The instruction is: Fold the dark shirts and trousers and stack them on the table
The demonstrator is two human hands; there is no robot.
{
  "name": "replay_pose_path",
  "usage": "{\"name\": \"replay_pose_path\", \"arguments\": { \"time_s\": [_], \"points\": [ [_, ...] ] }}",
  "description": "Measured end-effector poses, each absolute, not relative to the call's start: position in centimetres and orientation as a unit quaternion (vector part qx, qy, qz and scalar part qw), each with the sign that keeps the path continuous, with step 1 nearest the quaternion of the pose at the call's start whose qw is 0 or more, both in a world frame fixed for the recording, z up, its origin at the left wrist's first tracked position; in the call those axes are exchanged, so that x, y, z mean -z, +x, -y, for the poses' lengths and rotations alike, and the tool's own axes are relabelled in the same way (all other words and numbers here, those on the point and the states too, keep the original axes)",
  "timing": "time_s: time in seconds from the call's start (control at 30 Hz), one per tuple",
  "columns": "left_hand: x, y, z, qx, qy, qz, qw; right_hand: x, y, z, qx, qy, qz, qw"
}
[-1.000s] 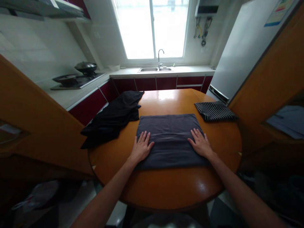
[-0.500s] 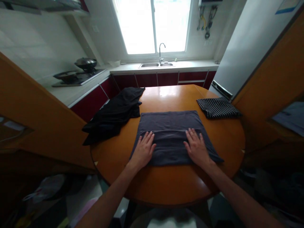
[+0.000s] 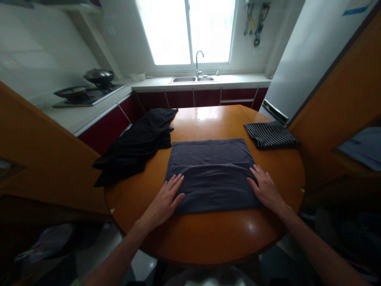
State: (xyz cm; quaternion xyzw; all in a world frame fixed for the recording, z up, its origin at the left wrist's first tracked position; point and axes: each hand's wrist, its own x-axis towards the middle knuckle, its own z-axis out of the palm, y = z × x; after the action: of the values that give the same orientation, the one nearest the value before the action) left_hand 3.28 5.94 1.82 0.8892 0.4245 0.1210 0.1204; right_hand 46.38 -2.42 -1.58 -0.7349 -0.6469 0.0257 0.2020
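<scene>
When seen from above, a wooden table (image 3: pixel 208 238) with a rounded edge, spread across the middle. Laid flat near its centre, a grey cloth (image 3: pixel 211 184), with a creased line running across from nine o'clock to three. Toward ten o'clock, black clothes (image 3: pixel 139 139) in a loose heap, reaching past the table's edge. At two o'clock, a smaller striped cloth (image 3: pixel 270 135), folded. At four o'clock on the grey cloth, right hand (image 3: pixel 265 191), palm down, fingers extended, thumb spread, grasping nothing. At eight o'clock, left hand (image 3: pixel 163 201), likewise stretched out and ungripping, fingers over the cloth's edge.
</scene>
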Motion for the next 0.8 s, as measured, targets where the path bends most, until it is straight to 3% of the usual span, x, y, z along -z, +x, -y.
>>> {"name": "replay_pose_path", "arguments": {
  "time_s": [0.13,0.33,0.53,0.8],
  "points": [
    [-4.1,3.3,-14.7,-0.199,0.856,-0.465,0.107,-0.6,49.4,-4.1,0.016,-0.729,0.630,0.268],
    [-5.5,5.2,-26.8,-0.056,0.851,-0.520,0.038,-2.4,51.4,-14.0,-0.051,-0.783,0.595,0.175],
    [-5.9,7.1,-32.1,0.048,0.841,-0.539,0.033,-1.9,51.3,-18.6,-0.059,-0.817,0.554,0.151],
    [-5.7,7.6,-36.0,0.094,0.824,-0.551,0.094,-1.4,53.0,-22.7,-0.093,-0.832,0.501,0.219]
  ]
}}
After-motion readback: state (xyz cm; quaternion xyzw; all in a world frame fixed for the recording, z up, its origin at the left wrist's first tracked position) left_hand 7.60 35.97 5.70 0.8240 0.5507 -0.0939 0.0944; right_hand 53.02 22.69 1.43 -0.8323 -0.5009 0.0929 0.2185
